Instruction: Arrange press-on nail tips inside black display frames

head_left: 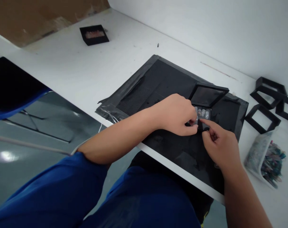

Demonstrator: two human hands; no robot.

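A small black case (pixel 209 110) lies on the dark mat with its windowed lid (pixel 206 96) raised. Inside it are rows of shiny oval pieces (pixel 203 112) that look like false nails. My left hand (pixel 178 115) reaches over the left part of the case, its fingers curled in; whatever is between them is hidden. From the right, my right hand (pixel 221 141) holds the front right corner of the case between index finger and thumb, with the other fingers folded.
The dark mat (pixel 182 155) covers part of the white table (pixel 70 69). Several black frames (pixel 262 118) and a clear tub (pixel 255 155) of small coloured pieces are at the right. Another black case (pixel 96 39) lies far left, before a brown board (pixel 39 19).
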